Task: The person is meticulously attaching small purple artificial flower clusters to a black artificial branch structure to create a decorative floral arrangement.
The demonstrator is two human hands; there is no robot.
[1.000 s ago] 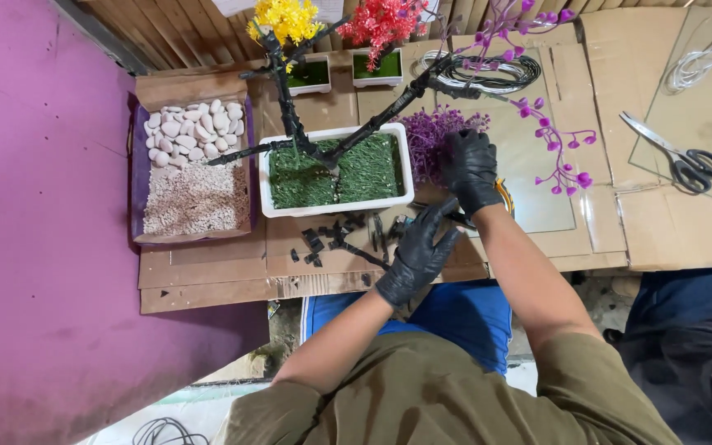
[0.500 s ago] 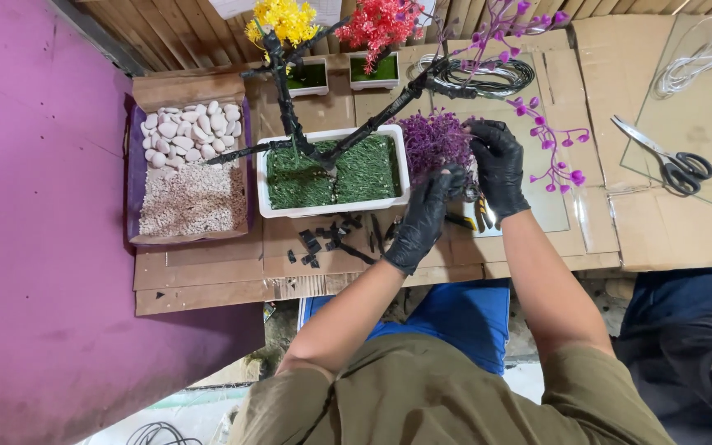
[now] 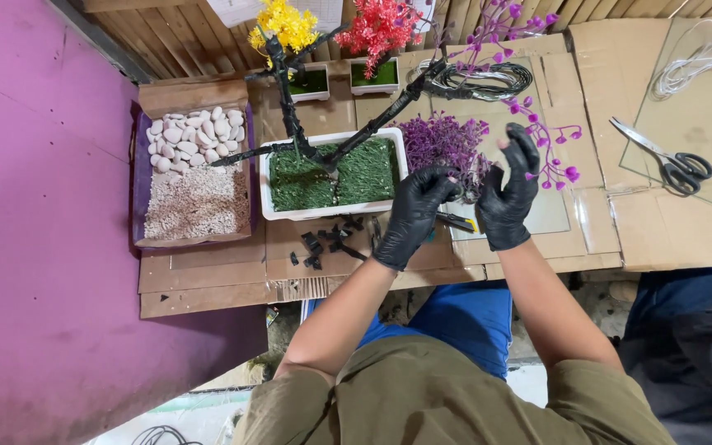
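Both my hands wear black gloves. My left hand (image 3: 412, 216) grips the near side of a bunch of purple artificial foliage (image 3: 442, 147), held just above the cardboard-covered table (image 3: 208, 280). My right hand (image 3: 511, 191) is raised beside the bunch with fingers spread, touching its right side. Left of the bunch stands a white rectangular pot (image 3: 331, 209) filled with green fake grass, from which black wrapped branches (image 3: 290, 107) rise and fork. Small black tape scraps (image 3: 327, 241) lie in front of the pot.
A purple tray (image 3: 193, 189) holds white pebbles and fine gravel at left. Yellow (image 3: 286, 25) and red (image 3: 381, 29) artificial trees in small pots stand at the back. A purple orchid sprig (image 3: 550, 148), a wire coil (image 3: 480, 80) and scissors (image 3: 669, 161) lie to the right.
Both hands rose from the table in front of the pot to the purple bunch. The left hand has taken hold of it and the right has opened beside it.
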